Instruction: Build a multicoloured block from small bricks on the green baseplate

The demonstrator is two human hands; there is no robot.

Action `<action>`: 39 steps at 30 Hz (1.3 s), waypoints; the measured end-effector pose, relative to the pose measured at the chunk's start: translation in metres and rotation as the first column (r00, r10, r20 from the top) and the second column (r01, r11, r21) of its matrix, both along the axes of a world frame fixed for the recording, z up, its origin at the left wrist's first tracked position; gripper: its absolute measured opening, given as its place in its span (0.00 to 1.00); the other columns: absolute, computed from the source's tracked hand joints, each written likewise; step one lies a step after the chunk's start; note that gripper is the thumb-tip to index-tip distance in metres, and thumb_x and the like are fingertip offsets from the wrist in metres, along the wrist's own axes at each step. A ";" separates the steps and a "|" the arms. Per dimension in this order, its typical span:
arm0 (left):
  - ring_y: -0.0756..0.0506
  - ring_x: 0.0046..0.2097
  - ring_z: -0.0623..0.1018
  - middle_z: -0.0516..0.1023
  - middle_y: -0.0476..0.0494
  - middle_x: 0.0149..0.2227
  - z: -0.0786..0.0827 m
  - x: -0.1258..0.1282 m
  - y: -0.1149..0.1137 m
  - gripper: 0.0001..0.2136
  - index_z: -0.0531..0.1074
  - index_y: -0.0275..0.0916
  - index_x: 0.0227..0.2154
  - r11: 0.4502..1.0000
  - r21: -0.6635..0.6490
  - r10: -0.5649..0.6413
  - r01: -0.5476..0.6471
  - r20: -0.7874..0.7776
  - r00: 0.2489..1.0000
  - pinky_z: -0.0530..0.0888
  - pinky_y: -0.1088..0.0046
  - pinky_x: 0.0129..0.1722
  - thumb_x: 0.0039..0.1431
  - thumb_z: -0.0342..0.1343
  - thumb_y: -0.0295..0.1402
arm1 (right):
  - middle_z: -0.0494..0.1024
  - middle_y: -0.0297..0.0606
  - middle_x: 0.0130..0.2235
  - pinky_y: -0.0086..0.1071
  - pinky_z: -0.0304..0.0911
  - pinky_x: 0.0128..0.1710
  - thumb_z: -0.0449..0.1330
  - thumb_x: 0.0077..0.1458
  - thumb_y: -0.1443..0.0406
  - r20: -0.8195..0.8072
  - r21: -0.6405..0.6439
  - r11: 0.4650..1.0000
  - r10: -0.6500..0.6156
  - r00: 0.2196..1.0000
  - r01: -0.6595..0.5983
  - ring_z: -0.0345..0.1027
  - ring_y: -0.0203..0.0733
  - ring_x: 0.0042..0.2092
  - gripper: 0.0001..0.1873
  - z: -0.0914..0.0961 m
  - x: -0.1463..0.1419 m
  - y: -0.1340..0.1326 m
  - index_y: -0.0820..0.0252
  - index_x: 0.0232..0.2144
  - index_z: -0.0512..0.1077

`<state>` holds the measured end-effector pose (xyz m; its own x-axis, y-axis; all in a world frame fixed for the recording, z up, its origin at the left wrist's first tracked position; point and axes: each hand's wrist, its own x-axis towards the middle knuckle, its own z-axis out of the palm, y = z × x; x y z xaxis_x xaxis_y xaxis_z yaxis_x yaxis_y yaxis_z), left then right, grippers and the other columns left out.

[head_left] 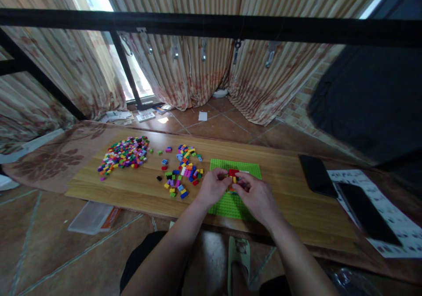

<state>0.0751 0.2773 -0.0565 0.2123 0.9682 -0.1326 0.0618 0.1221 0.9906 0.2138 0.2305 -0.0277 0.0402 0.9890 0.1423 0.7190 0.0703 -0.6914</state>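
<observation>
A green studded baseplate [219, 208] lies on the wooden board in front of me. Over its middle, a small cluster of building bricks [234, 173], red and yellow among them, sits between my hands. My left hand [214, 186] pinches at the cluster's left side with thumb and forefinger. From the right, my right hand [257, 195] closes its thumb and fingers on the same bricks. Fingers cover much of the cluster, so its full shape is hidden. Loose mixed-colour bricks [187, 171] lie spread just left of the baseplate.
A big heap of small bricks [127, 153] covers the far left of the wooden board [280, 164]. Two dark flat devices, a black one [317, 175] and another [367, 212], lie right, near a printed sheet [392, 208]. A black metal bar [198, 25] crosses ahead.
</observation>
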 end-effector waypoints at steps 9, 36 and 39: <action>0.53 0.25 0.69 0.71 0.52 0.23 0.000 0.000 -0.001 0.07 0.73 0.33 0.31 1.000 0.003 0.023 -0.023 0.001 1.000 0.63 0.79 0.25 0.47 0.57 0.27 | 0.80 0.39 0.34 0.35 0.66 0.38 0.56 0.54 0.63 -0.068 0.042 0.998 -0.034 0.997 0.036 0.74 0.41 0.34 0.15 -0.005 0.000 0.001 0.59 0.42 0.75; 0.52 0.26 0.70 0.74 0.49 0.25 -0.008 0.000 -0.001 0.08 0.73 0.34 0.32 0.999 -0.011 0.037 -0.037 -0.005 0.999 0.65 0.77 0.26 0.49 0.56 0.32 | 0.76 0.40 0.45 0.37 0.66 0.43 0.55 0.51 0.70 0.049 0.011 0.992 0.127 0.991 -0.127 0.71 0.40 0.38 0.19 -0.003 0.005 0.002 0.57 0.46 0.72; 0.51 0.27 0.71 0.74 0.49 0.26 -0.008 0.001 -0.001 0.08 0.73 0.34 0.33 0.999 -0.017 0.032 -0.032 0.008 0.999 0.66 0.77 0.27 0.49 0.57 0.32 | 0.77 0.39 0.41 0.36 0.66 0.42 0.55 0.52 0.69 0.067 0.015 0.993 0.116 0.991 -0.118 0.71 0.41 0.39 0.17 -0.004 0.003 0.002 0.57 0.44 0.73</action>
<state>0.0759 0.2765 -0.0645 0.1827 0.9722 -0.1467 0.0490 0.1401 0.9889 0.2170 0.2330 -0.0316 -0.0858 0.9835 0.1592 0.7490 0.1690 -0.6407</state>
